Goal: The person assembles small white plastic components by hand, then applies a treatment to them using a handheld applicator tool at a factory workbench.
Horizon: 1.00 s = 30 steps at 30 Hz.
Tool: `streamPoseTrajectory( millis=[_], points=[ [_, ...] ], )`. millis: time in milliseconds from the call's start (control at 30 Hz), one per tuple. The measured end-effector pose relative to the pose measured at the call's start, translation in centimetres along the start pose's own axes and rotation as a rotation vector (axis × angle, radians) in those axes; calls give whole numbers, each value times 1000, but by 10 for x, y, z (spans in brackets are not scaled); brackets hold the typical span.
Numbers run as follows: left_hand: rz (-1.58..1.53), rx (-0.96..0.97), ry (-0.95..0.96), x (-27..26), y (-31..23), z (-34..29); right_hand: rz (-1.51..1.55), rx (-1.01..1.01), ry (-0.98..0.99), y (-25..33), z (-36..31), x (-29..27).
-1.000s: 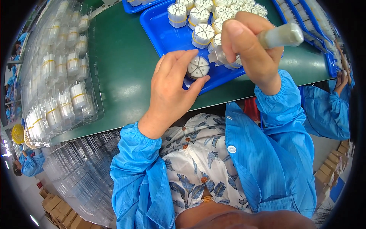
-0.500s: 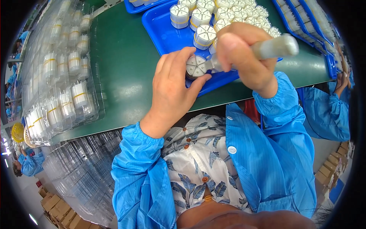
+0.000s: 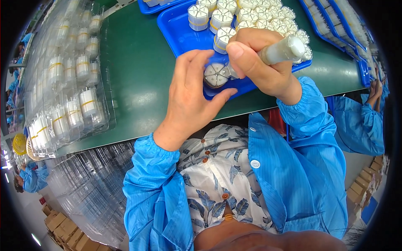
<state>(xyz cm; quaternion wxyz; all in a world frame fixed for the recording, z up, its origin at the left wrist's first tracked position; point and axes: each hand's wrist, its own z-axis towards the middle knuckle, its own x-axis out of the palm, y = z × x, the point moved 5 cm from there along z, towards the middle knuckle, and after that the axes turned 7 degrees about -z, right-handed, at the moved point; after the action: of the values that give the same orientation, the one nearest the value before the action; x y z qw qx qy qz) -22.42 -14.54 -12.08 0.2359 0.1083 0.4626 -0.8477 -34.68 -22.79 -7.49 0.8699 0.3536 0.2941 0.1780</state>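
Observation:
In my right hand (image 3: 266, 67) is a tool with a thick, whitish translucent handle (image 3: 284, 50), gripped in a closed fist. The tool's narrow grey lower end meets the right edge of a round, segmented white piece (image 3: 216, 75). That piece has a darker rim, and small marks show on its wedges. My left hand (image 3: 188, 90) curves around the piece's left side, thumb and fingers spread apart, and it does not grip the piece. Behind it, several white segmented cylinders (image 3: 199, 17) with yellow bands stand in a blue tray (image 3: 173, 35); my right hand hides some of them.
At left, clear plastic trays (image 3: 106, 102) hold banded bundles of white cylinders (image 3: 88, 102) on the green table (image 3: 134, 79). More blue trays (image 3: 335, 31) stand at the far right. Another person's blue sleeve (image 3: 356, 125) shows at right. Cardboard boxes (image 3: 67, 230) are stacked at lower left.
My left fingers and thumb have spread wider, away from the round piece. My right hand has shifted slightly left, and the tool's handle end has swung left and nearer me.

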Motion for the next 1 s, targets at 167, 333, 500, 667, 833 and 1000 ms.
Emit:
streamPoseTrajectory(
  millis=[167, 333, 500, 667, 833, 1000],
  points=[
    [10, -74, 10, 0, 7, -6, 95, 5, -48, 11, 7, -14],
    [-132, -24, 4, 1, 6, -6, 4, 51, 26, -1, 10, -5],
    [-51, 45, 42, 0, 1, -4, 16, 40, 36, -1, 7, -1],
    [-74, -36, -2, 0, 8, -6, 41, 26, 5, 2, 6, -3],
    [-123, -50, 2, 0, 11, -8, -27, 107, 0, 6, 13, -7],
    [-142, -5, 45, 1, 6, -6, 47, 22, 21, -7, 12, -2]
  ],
)
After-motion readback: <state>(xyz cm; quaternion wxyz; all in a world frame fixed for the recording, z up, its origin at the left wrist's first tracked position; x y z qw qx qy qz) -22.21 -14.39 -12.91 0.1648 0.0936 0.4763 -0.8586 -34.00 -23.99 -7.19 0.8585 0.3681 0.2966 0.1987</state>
